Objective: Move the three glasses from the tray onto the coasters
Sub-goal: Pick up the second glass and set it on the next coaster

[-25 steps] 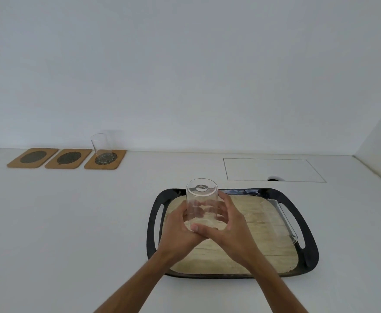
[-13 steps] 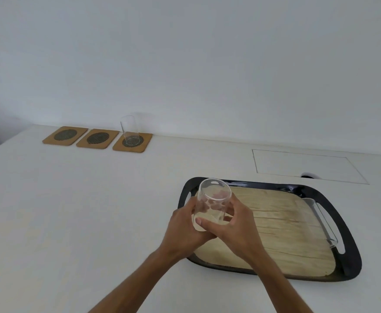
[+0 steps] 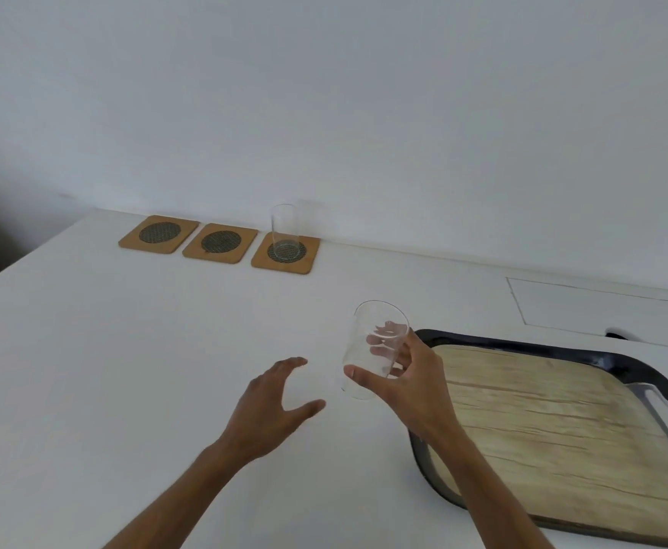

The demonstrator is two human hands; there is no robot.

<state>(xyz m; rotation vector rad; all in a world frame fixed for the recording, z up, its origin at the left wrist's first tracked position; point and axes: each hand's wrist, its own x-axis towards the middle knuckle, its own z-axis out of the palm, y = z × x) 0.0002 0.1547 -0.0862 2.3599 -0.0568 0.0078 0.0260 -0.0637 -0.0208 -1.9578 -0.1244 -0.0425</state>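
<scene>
Plain white wall point(image 3: 364, 112) meets a white table point(image 3: 106, 370) along its far edge. A flush rectangular panel point(image 3: 601, 307) sits in the tabletop at right. Lighting is soft and even.

- Two bare forearms in view, entering from the bottom edge, no sleeves visible.
- Left hand point(image 3: 273, 406): no ring, no glove, no watch or band at the wrist.
- Right hand point(image 3: 411, 384): likewise unadorned, nothing worn at the wrist.
- Slim wrists, long fingers, short nails as far as visible.
</scene>
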